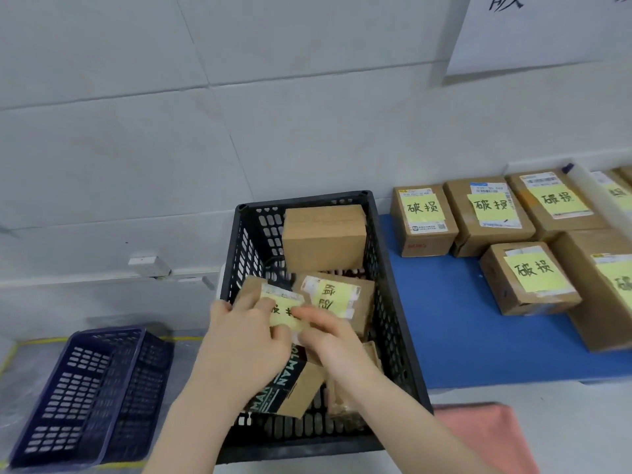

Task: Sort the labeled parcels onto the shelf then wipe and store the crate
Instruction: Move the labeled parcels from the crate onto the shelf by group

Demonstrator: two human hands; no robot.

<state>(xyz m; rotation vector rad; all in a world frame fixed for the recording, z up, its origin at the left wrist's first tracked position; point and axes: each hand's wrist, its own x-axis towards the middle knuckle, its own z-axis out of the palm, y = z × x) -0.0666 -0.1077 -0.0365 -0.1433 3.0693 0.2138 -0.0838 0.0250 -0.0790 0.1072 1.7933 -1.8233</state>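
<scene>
Two-handedly pinching one labeled parcel [285, 302] inside crate [393, 302], left hand [239, 340] and right hand [328, 340] at its edges, likely for lifting toward sorted parcels [424, 217] right of crate.

Shelf [444, 336]: blue, on your right; parcels [528, 278] with yellow notes lie on it in rows.
Floor [27, 378]: a blue basket [92, 398] stands there on your left.

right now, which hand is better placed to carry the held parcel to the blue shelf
Likely the right hand: it grips the parcel on the side nearer the blue shelf, right of the black crate.
</scene>
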